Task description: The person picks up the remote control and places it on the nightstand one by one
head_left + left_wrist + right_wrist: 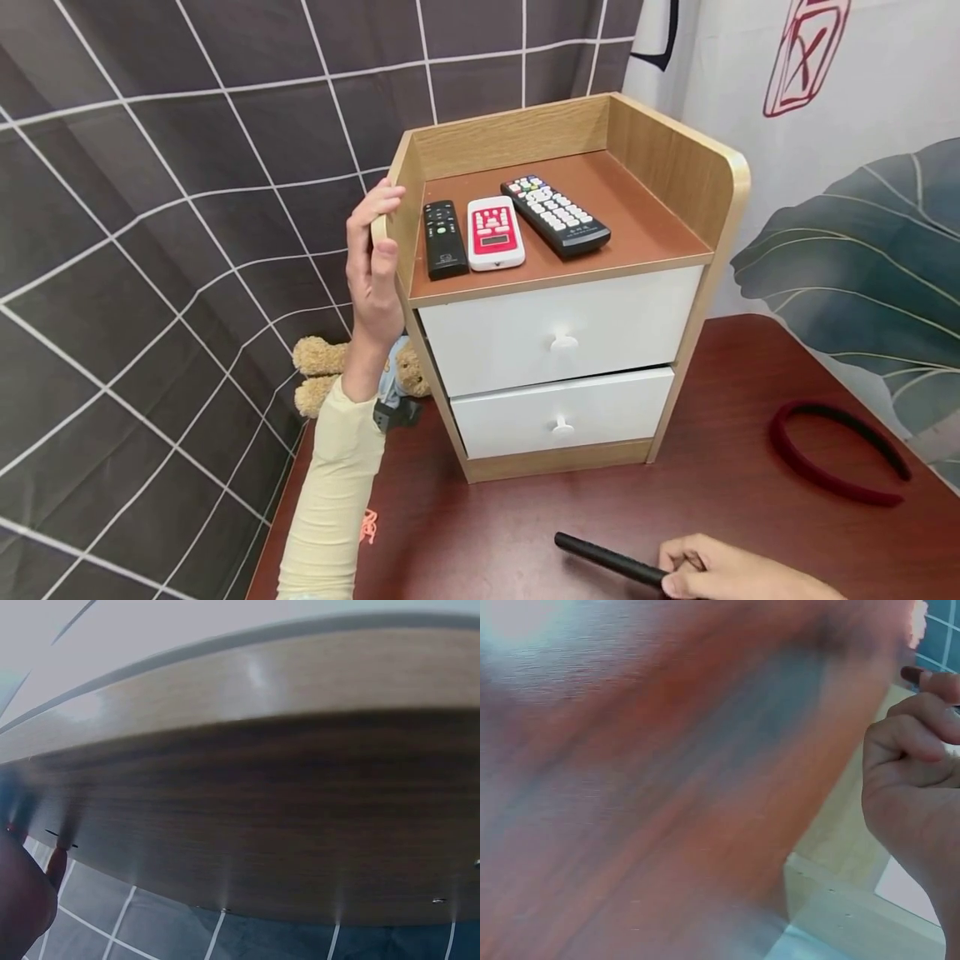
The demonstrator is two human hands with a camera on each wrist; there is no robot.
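My left hand (pixel 377 275) holds the front edge of the left side panel of a small wood-trimmed drawer cabinet (pixel 660 417), thumb at the front edge. In the left wrist view, fingertips (pixel 57 866) touch the outer face of the panel (pixel 247 802). Low at the front, my right hand (pixel 712 568) grips one end of a slim black stick-shaped object (pixel 607 560); its exact kind is unclear. Three remotes lie on the cabinet top: a slim black one (pixel 444 242), a white-and-red one (pixel 495 233) and a larger black one with white buttons (pixel 557 215).
Two white drawers (pixel 495 350) with round knobs face me. On the dark red table (pixel 465 542) lie a dark red headband (pixel 817 475) at right and an orange stringy piece (pixel 367 527) by my left sleeve. A teddy bear (pixel 318 357) lies behind my left forearm, beside a grid-patterned curtain (pixel 187 250).
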